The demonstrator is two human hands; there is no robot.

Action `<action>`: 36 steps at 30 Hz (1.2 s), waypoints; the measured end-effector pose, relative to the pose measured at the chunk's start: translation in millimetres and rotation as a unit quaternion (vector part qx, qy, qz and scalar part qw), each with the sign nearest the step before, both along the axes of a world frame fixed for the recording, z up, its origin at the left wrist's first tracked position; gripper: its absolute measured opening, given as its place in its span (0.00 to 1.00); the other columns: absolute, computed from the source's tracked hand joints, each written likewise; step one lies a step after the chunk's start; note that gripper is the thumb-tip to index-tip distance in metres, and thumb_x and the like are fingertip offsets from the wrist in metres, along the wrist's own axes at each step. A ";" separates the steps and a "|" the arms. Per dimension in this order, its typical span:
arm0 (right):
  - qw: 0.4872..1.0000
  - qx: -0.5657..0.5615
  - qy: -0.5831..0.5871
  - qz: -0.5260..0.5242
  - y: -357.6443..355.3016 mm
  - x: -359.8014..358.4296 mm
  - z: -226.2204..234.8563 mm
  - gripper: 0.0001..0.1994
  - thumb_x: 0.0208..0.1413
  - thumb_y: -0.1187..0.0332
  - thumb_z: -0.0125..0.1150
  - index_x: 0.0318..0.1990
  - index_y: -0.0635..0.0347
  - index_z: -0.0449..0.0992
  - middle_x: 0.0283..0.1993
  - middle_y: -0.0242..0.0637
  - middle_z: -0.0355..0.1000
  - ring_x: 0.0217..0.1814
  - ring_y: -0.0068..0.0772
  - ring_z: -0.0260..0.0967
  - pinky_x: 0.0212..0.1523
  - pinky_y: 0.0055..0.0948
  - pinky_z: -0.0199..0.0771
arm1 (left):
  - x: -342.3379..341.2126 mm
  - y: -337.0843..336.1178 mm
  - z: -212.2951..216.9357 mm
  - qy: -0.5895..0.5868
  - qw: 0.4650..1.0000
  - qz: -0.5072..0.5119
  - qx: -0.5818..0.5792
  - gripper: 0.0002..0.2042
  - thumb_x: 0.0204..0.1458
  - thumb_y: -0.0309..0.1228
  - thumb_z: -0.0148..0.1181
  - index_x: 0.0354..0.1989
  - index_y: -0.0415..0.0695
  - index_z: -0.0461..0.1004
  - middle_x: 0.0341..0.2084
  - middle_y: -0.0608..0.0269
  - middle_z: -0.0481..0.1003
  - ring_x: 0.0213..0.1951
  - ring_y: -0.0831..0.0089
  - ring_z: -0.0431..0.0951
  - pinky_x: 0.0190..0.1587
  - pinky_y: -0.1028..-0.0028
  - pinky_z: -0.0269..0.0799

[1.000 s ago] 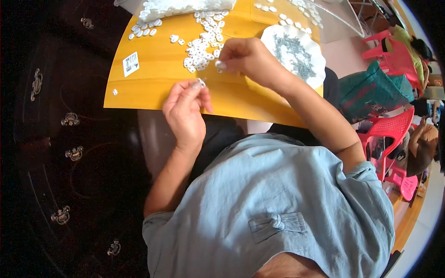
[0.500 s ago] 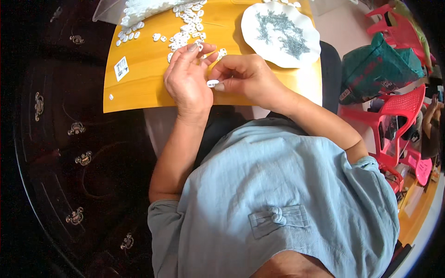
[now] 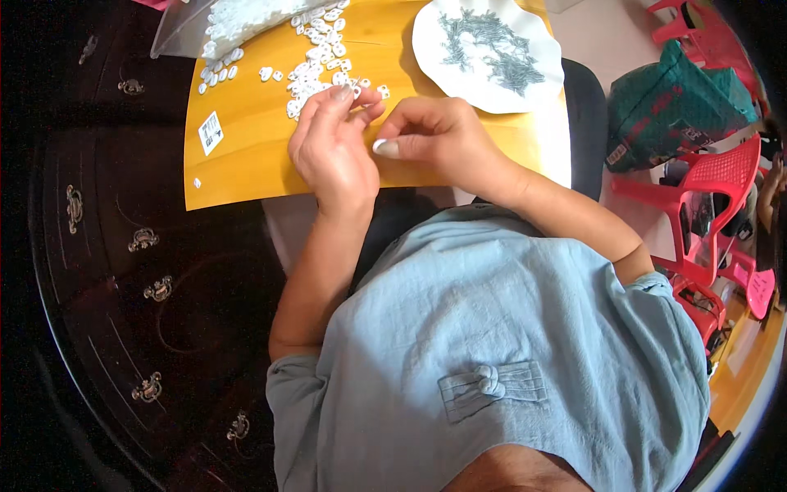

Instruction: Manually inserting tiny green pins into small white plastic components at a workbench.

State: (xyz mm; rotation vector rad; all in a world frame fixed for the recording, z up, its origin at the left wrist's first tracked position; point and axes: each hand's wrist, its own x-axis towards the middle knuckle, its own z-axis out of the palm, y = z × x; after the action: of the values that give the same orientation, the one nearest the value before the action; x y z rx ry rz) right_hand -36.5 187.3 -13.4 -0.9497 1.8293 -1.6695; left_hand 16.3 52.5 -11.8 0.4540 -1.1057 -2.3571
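My left hand (image 3: 336,148) is palm up above the near part of the table, its thumb and fingertips closed on a small white plastic piece (image 3: 356,90). Just to its right, my right hand (image 3: 438,139) pinches a small white oval plastic piece (image 3: 379,145) between thumb and forefinger. Most of that oval is covered by the fingertips. The hands are close but apart. Beyond the left hand lies a loose strip of similar white pieces (image 3: 310,72), several with dark holes. A white wavy-edged plate (image 3: 434,70) at the far right carries a heap of thin grey metal pins or screws (image 3: 512,61).
The yellow wooden table (image 3: 254,168) bears a printed label (image 3: 211,133) at left. A clear bin (image 3: 176,33) heaped with white pieces stands at the far left. Dark drawers (image 3: 147,287) flank the left side. At right are a green bag (image 3: 668,107) and a red plastic chair (image 3: 705,189).
My right hand has turned the white oval, so less of it shows between the fingertips. The left hand stays nearly in place. The view has shifted slightly.
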 end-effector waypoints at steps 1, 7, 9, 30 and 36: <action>0.993 0.004 -0.113 -0.028 2.5 -2.0 9.0 0.03 0.55 0.76 0.62 0.35 0.67 0.77 0.29 0.32 0.75 0.30 0.19 0.70 0.30 0.20 0.69 | 4.2 0.7 -1.4 -0.018 0.999 0.029 -0.038 0.06 0.55 0.25 0.54 0.36 0.34 0.70 0.29 0.54 0.74 0.33 0.65 0.76 0.40 0.67 0.73; 0.934 -0.080 -0.334 -0.101 6.1 -13.2 9.1 0.05 0.59 0.74 0.58 0.36 0.67 0.76 0.30 0.38 0.75 0.28 0.25 0.73 0.26 0.19 0.69 | 26.9 11.5 -12.0 -0.041 0.987 0.033 -0.154 0.03 0.55 0.22 0.55 0.35 0.35 0.72 0.26 0.59 0.75 0.28 0.75 0.75 0.30 0.77 0.73; 0.922 -0.093 -0.364 -0.095 5.6 -12.7 9.2 0.05 0.60 0.74 0.56 0.37 0.68 0.76 0.30 0.38 0.75 0.28 0.25 0.73 0.27 0.19 0.69 | 29.5 14.5 -13.8 -0.049 0.981 0.031 -0.186 0.03 0.56 0.22 0.56 0.35 0.35 0.72 0.26 0.61 0.75 0.27 0.77 0.74 0.29 0.78 0.73; 0.936 -0.104 -0.330 -0.067 3.6 -6.6 3.3 0.04 0.59 0.75 0.58 0.37 0.68 0.75 0.30 0.39 0.76 0.28 0.25 0.72 0.26 0.18 0.69 | 29.8 15.9 -13.6 -0.045 0.973 -0.006 -0.225 0.02 0.57 0.21 0.56 0.35 0.36 0.71 0.26 0.63 0.75 0.26 0.80 0.73 0.29 0.81 0.71; 0.939 -0.112 -0.325 -0.029 8.2 -12.5 1.0 0.04 0.58 0.75 0.58 0.36 0.68 0.75 0.30 0.39 0.76 0.28 0.25 0.73 0.26 0.18 0.68 | 32.6 9.7 -5.5 -0.005 0.984 -0.078 -0.157 0.10 0.55 0.19 0.60 0.44 0.30 0.72 0.30 0.58 0.76 0.28 0.75 0.76 0.30 0.79 0.73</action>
State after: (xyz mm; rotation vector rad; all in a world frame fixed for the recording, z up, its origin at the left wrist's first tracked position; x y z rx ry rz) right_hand -49.0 195.4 -12.4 -0.3446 1.2491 -1.9548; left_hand 48.9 62.2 -17.3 0.2730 -1.5362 -2.2522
